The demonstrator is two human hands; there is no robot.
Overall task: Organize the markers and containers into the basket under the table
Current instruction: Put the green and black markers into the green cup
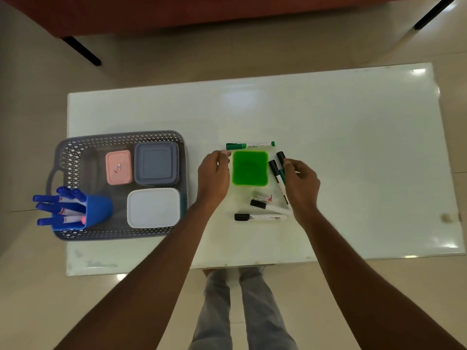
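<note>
A green cup (250, 168) stands upright on the white glass table (353, 127), seen from above. Just behind it lies a green marker (250, 145). My left hand (214, 174) hovers at the cup's left side with loosely curled fingers near the marker's cap, holding nothing. To the cup's right, my right hand (300, 184) grips two black-capped markers (277, 170). In front of the cup lie two more black-capped markers (269, 207) (260, 217). At the left sits the grey basket (75, 152), holding a blue cup (97, 210) of blue markers, a pink container (118, 167), a grey container (156, 162) and a white container (153, 207).
A small pink and white item (262, 197) lies between the green cup and the loose markers. The basket's left end juts past the table's left edge. A red-brown piece of furniture with black legs (80, 50) stands beyond the table. My legs (240, 311) show below the near edge.
</note>
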